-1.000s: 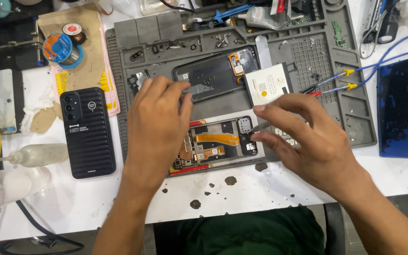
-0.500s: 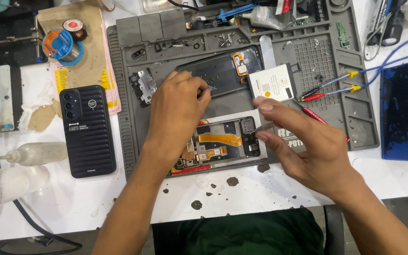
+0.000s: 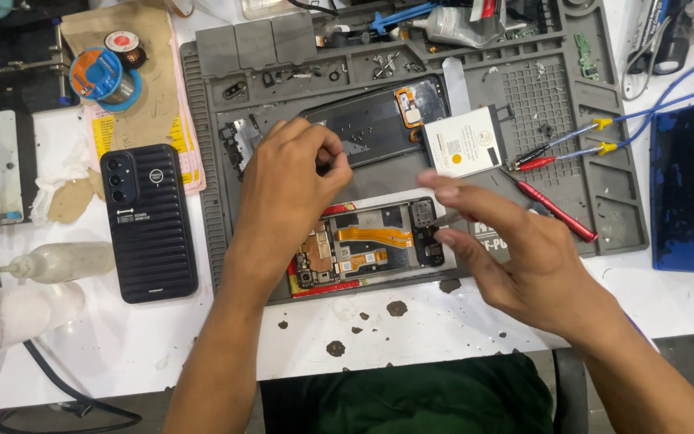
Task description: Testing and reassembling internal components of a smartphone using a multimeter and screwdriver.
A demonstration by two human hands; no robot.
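Observation:
An opened phone (image 3: 371, 245) with its circuit boards and an orange flex cable showing lies on the grey repair mat (image 3: 604, 217). My right hand (image 3: 524, 261) pinches thin metal tweezers (image 3: 446, 219), whose tip is at the phone's right end. My left hand (image 3: 287, 185) is further back, fingertips pinched together over a black back panel (image 3: 383, 120) dotted with tiny screws. Anything held between those fingertips is too small to see. A white battery (image 3: 463, 143) rests against the panel's right end.
A red screwdriver (image 3: 554, 209) and red and yellow tipped probes (image 3: 588, 141) lie to the right on the mat. A black ribbed phone (image 3: 148, 223), a solder spool (image 3: 98, 76) and a clear bottle (image 3: 58, 261) sit to the left. A blue box (image 3: 688, 193) stands at the right.
My left hand has lifted off the opened phone and moved back onto the black panel. My right hand with the tweezers has shifted slightly towards me and to the right.

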